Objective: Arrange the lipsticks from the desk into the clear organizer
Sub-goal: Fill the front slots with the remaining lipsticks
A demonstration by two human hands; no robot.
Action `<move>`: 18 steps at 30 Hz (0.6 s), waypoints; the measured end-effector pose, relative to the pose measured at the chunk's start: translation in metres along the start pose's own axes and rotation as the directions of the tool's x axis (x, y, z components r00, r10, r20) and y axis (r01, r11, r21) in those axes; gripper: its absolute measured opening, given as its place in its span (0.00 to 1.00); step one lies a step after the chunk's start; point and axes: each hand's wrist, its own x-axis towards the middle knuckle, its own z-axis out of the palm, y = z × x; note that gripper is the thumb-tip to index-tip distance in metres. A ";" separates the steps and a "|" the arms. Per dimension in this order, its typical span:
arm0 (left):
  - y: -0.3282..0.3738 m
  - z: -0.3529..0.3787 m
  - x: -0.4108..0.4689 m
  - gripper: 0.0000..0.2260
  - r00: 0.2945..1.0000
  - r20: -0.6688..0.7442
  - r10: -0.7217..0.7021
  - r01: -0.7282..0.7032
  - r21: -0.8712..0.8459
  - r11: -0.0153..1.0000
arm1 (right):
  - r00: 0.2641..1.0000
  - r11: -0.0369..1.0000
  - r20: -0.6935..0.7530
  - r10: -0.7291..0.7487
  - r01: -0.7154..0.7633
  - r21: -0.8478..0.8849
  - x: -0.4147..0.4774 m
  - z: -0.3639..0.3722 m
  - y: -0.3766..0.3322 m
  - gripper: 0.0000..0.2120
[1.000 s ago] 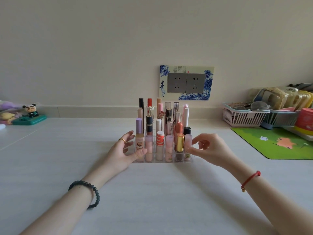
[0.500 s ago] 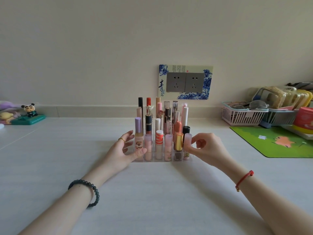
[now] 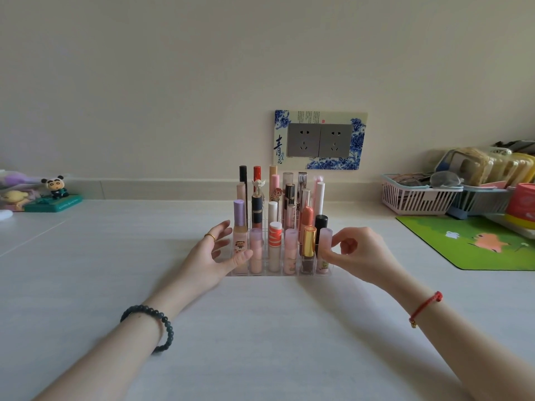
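— White desk (image 3: 86, 285), clear organizer (image 3: 260, 274) at twelve o'clock. Why both hands?
— Left hand (image 3: 211, 256), fingers loose, steadies its seven-o'clock corner. Right hand (image 3: 356, 253) pinches the pink lipstick (image 3: 324, 237) in the five-o'clock slot, probably seating it.

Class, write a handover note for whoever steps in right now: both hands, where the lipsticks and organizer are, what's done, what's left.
Left hand: open, thumb at the organizer front-left corner.
Right hand: pinches the pink lipstick standing in the front-right slot.
Done: lipsticks stand upright in the organizer, mid-desk; none seen loose.
Left: probably just release that last one.
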 end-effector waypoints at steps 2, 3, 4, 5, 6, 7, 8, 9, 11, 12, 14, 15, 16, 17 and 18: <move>0.004 0.000 0.000 0.39 0.999 -0.036 0.023 -0.025 -0.037 0.999 | 1.000 1.000 0.026 0.001 -0.001 0.008 0.001 -0.005 0.000 0.09; 0.006 -0.001 0.000 0.36 0.997 -0.063 0.036 -0.039 -0.054 0.998 | 1.000 1.000 0.024 -0.003 0.002 0.022 0.001 -0.007 0.001 0.09; 0.009 -0.001 0.001 0.35 0.994 -0.096 0.052 -0.058 -0.062 0.996 | 1.000 0.999 0.011 -0.009 0.009 0.049 0.002 -0.010 0.001 0.10; 0.013 -0.003 0.002 0.33 0.988 -0.133 0.074 -0.083 -0.062 0.995 | 1.000 0.996 -0.014 -0.017 0.018 0.082 0.002 -0.013 0.000 0.11; 0.016 -0.004 0.003 0.30 0.980 -0.176 0.098 -0.109 -0.055 0.993 | 0.999 0.993 -0.043 -0.021 0.026 0.116 0.003 -0.015 -0.002 0.11; 0.020 -0.005 0.004 0.26 0.968 -0.218 0.123 -0.135 -0.042 0.990 | 0.997 0.989 -0.074 -0.018 0.029 0.144 0.004 -0.018 -0.003 0.11; 0.023 -0.007 0.006 0.20 0.956 -0.255 0.147 -0.159 -0.026 0.987 | 0.995 0.986 -0.102 -0.012 0.029 0.163 0.005 -0.020 -0.005 0.11; 0.026 -0.007 0.008 0.15 0.944 -0.283 0.167 -0.177 -0.009 0.984 | 0.992 0.984 -0.124 -0.006 0.028 0.177 0.005 -0.021 -0.006 0.11; 0.032 -0.008 0.011 0.10 0.931 -0.307 0.198 -0.201 0.022 0.979 | 0.989 0.981 -0.148 0.008 0.021 0.192 0.006 -0.023 -0.008 0.11; 0.034 -0.008 0.013 0.10 0.928 -0.309 0.210 -0.209 0.037 0.977 | 0.988 0.982 -0.153 0.013 0.016 0.189 0.006 -0.023 -0.009 0.10; 0.038 -0.006 0.017 0.09 0.924 -0.310 0.224 -0.216 0.062 0.975 | 0.988 0.984 -0.155 0.017 0.011 0.178 0.005 -0.023 -0.010 0.10; 0.039 -0.005 0.019 0.09 0.922 -0.315 0.225 -0.214 0.068 0.974 | 0.988 0.984 -0.155 0.018 0.009 0.176 0.004 -0.023 -0.010 0.10; 0.040 -0.004 0.020 0.08 0.919 -0.324 0.225 -0.212 0.075 0.974 | 0.988 0.984 -0.156 0.020 0.008 0.176 0.005 -0.023 -0.011 0.10; 0.040 -0.003 0.022 0.08 0.916 -0.333 0.226 -0.210 0.084 0.974 | 0.987 0.984 -0.158 0.021 0.007 0.177 0.005 -0.023 -0.011 0.10; 0.040 -0.003 0.023 0.07 0.913 -0.341 0.226 -0.207 0.092 0.974 | 0.987 0.984 -0.159 0.022 0.007 0.179 0.005 -0.024 -0.011 0.10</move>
